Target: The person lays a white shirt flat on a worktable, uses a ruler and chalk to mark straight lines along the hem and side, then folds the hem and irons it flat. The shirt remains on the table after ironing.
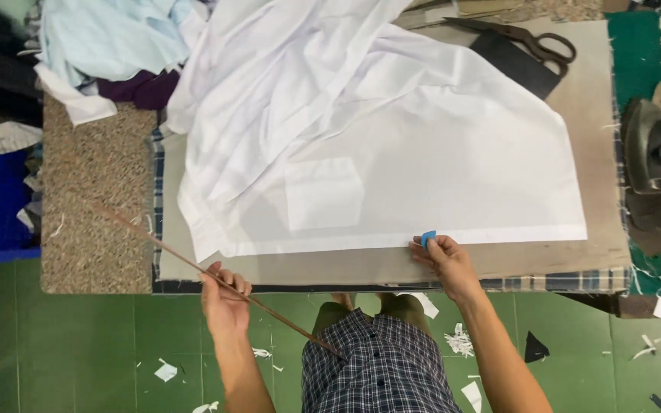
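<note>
The right hand [447, 260] pinches a blue tailor's chalk [428, 238] at the lower hem of the white shirt panel [422, 160] spread flat on the work table [590, 252], while the left hand [223, 294] is closed around a thin wooden stick [193, 265] slanting over the table's near edge. Marking cleanly seems to call for keeping the cloth smooth (its left side is bunched) and the stick lying flat along the hem.

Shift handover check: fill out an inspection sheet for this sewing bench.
Surface: padded table, mostly covered.
Job's things: white shirt spread flat, pocket up; blue chalk at its hem; thin wooden stick.
Clutter: scissors, dark card, heaped cloth.
Hands: left hand grips the stick; right hand pinches the chalk.
Cables: nothing seen.
Surroundings: iron at right, scraps on green floor.
</note>
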